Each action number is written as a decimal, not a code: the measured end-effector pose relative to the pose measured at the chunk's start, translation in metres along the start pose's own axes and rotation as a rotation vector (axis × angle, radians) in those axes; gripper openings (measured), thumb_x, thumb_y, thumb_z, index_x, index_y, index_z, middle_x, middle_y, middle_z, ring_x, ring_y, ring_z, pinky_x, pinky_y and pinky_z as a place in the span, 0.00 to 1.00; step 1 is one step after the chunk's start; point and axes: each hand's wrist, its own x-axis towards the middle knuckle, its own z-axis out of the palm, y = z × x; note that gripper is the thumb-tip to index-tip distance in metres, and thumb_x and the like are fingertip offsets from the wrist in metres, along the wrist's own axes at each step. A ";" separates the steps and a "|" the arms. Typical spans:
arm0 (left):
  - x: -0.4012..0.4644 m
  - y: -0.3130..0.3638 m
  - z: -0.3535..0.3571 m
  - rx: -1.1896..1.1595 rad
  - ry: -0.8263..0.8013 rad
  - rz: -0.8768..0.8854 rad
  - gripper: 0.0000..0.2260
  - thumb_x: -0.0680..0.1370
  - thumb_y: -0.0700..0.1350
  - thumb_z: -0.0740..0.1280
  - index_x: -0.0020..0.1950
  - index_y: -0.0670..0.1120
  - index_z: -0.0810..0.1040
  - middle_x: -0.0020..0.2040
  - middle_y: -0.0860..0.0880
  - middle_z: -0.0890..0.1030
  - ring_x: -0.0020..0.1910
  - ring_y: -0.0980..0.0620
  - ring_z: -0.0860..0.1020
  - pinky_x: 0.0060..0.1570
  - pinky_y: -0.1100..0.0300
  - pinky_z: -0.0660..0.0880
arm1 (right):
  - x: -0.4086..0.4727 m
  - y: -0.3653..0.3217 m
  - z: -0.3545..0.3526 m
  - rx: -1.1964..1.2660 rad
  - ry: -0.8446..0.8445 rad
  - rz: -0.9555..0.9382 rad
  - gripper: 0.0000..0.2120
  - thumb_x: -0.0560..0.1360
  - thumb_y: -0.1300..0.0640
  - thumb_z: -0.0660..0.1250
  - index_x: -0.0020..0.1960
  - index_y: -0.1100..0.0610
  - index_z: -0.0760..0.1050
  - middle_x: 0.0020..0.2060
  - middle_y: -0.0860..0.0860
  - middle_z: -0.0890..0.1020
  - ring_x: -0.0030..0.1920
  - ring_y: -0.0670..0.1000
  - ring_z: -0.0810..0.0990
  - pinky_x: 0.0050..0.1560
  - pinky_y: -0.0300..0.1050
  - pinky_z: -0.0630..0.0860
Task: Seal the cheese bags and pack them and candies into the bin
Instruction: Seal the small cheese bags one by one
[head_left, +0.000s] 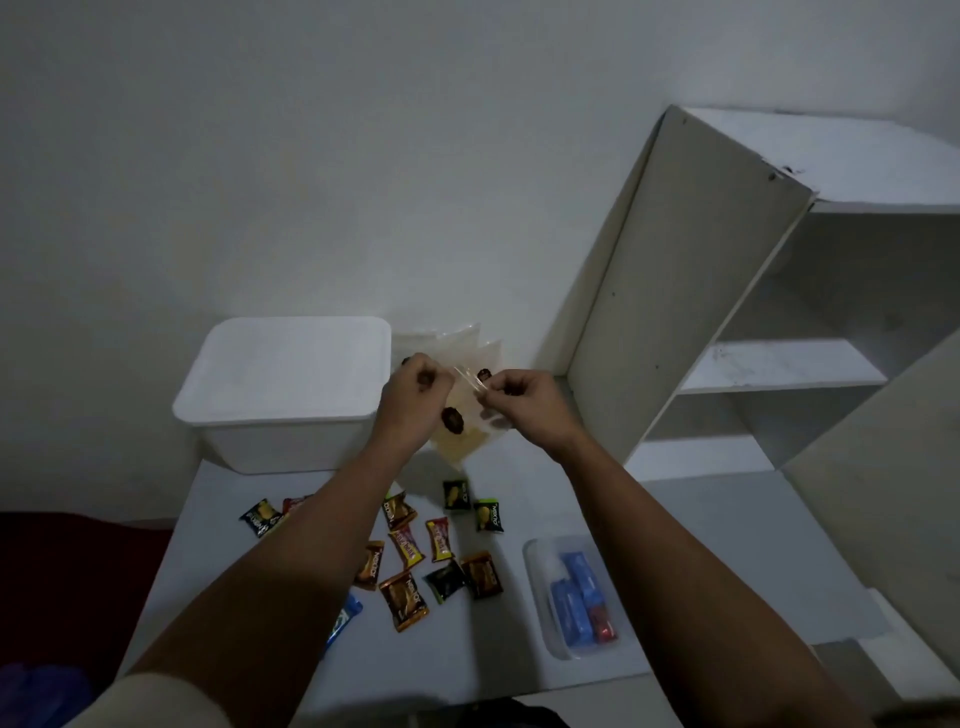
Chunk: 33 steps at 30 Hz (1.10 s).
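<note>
Both arms reach toward twelve o'clock over a white worktop (498, 644); the left hand (415, 387) and right hand (519, 395) each pinch the top edge of a clear cheese bag (467, 415), held up between them; more bags (447, 338) lie behind it against the wall; a closed white bin (283, 384) sits at ten o'clock, just beside the left hand; wrapped candies (415, 551) lie scattered at six o'clock; a small clear tray (540, 597) of blue packets rests at four o'clock; a white shelf unit (675, 291) stands at two o'clock.
</note>
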 end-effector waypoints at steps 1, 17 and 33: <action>0.007 0.002 0.003 0.017 0.033 0.030 0.07 0.79 0.49 0.69 0.50 0.45 0.78 0.47 0.48 0.81 0.45 0.51 0.79 0.50 0.54 0.77 | 0.006 0.000 -0.009 0.019 -0.022 0.024 0.03 0.77 0.61 0.73 0.46 0.61 0.84 0.38 0.55 0.85 0.42 0.53 0.86 0.48 0.51 0.82; 0.064 0.027 0.076 -0.156 -0.129 -0.030 0.11 0.82 0.45 0.67 0.44 0.40 0.80 0.36 0.49 0.83 0.36 0.59 0.82 0.42 0.66 0.78 | 0.063 0.020 -0.086 0.276 -0.063 0.095 0.03 0.78 0.59 0.72 0.45 0.56 0.82 0.38 0.52 0.84 0.39 0.48 0.84 0.41 0.40 0.79; 0.072 0.023 0.106 -0.128 -0.143 -0.047 0.10 0.81 0.48 0.69 0.46 0.43 0.85 0.43 0.46 0.87 0.47 0.46 0.85 0.53 0.51 0.81 | 0.075 0.035 -0.105 0.363 -0.042 0.100 0.06 0.79 0.61 0.70 0.43 0.58 0.81 0.36 0.53 0.83 0.39 0.48 0.84 0.37 0.36 0.77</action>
